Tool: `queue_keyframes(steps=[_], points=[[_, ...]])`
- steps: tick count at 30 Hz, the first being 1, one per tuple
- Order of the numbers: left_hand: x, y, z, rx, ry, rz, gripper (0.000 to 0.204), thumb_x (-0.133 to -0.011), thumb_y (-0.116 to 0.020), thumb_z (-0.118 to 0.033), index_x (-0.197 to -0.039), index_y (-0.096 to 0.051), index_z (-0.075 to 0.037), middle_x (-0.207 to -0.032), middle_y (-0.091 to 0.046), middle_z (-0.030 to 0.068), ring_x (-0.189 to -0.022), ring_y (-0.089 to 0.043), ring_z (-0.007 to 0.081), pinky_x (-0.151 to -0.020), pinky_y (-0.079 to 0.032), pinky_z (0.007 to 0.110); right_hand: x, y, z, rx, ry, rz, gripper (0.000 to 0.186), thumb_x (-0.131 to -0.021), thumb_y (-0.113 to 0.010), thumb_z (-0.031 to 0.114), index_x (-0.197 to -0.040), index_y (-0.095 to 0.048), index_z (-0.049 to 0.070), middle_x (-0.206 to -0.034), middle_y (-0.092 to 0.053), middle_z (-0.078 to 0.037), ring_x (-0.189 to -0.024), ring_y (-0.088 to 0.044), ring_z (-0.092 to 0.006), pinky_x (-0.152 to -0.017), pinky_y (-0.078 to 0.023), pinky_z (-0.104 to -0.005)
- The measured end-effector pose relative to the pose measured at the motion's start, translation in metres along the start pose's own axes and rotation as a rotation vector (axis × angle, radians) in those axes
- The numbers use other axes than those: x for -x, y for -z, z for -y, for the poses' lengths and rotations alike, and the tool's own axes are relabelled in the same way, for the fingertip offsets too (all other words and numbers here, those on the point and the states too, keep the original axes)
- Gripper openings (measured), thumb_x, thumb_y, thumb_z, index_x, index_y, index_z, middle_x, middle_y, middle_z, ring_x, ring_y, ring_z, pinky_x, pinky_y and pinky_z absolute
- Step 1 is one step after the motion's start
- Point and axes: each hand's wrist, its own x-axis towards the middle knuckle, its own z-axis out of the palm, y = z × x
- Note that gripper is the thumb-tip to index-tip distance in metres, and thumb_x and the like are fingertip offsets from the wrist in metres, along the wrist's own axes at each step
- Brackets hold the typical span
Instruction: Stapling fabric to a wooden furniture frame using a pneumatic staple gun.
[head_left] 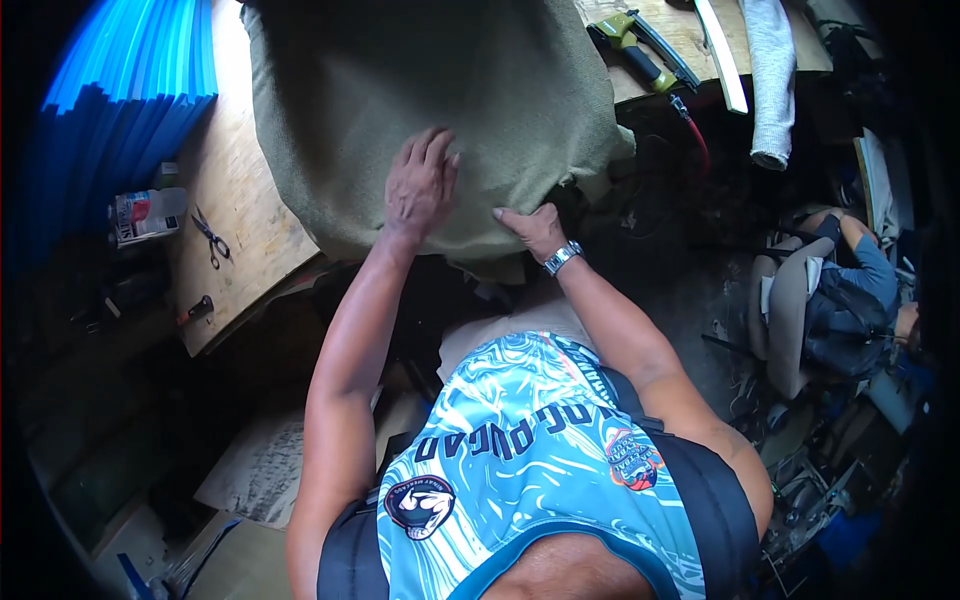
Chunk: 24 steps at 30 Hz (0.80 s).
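Note:
A large piece of olive-green upholstery fabric (345,150) lies over a broad, curved form on the workbench, its near edge hanging past the bench. My left hand (422,185) rests on the fabric with its fingers stretched out, palm down. At the near right edge my right hand (538,232), with a metal watch at the wrist, grips the cloth. Its thumb shows on top, while the other fingers are mostly hidden below. The cloth bunches beside that hand, and its edge looks ragged there. What lies under the fabric is hidden.
A green-and-black staple gun (640,50) with a red hose (698,140) lies at the far right, near a white strip (722,60) and a grey fabric roll (772,85). Scissors (211,240) lie left, below blue sheets (140,110). Another person (850,290) sits at right.

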Motion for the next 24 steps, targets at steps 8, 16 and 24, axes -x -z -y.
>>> queue_keyframes(steps=[8,16,24], points=[[0.059,-0.015,0.015,-0.261,-0.043,0.264,0.066,-0.099,-0.049,-0.047,-0.155,-0.036,-0.015,-0.161,-0.032,0.0095,-0.150,-0.028,0.0306,-0.122,-0.021,0.049,-0.004,0.016,-0.003,0.280,-0.190,0.064,0.062,-0.083,-0.081,0.044,-0.106,-0.070,-0.012,-0.106,-0.074,-0.019,-0.100,-0.069,-0.0183,-0.088,-0.054,-0.0329],[0.094,-0.007,0.005,-0.272,0.068,0.304,0.073,-0.098,-0.054,-0.043,-0.158,-0.028,-0.011,-0.165,-0.023,0.0125,-0.154,-0.018,0.0309,-0.124,-0.012,0.050,0.014,0.023,-0.042,0.036,-0.023,-0.010,0.073,-0.074,-0.084,0.053,-0.110,-0.069,-0.009,-0.107,-0.073,-0.020,-0.097,-0.069,-0.0240,-0.089,-0.052,-0.0379],[0.041,-0.020,-0.037,-0.088,-0.140,0.250,0.073,-0.098,-0.053,-0.047,-0.153,-0.033,-0.003,-0.163,-0.026,0.0145,-0.153,-0.020,0.0306,-0.125,-0.012,0.048,-0.005,0.044,-0.002,0.012,0.115,-0.510,0.066,-0.089,-0.070,0.057,-0.123,-0.066,0.000,-0.119,-0.070,-0.016,-0.111,-0.063,-0.0271,-0.098,-0.047,-0.0386]])
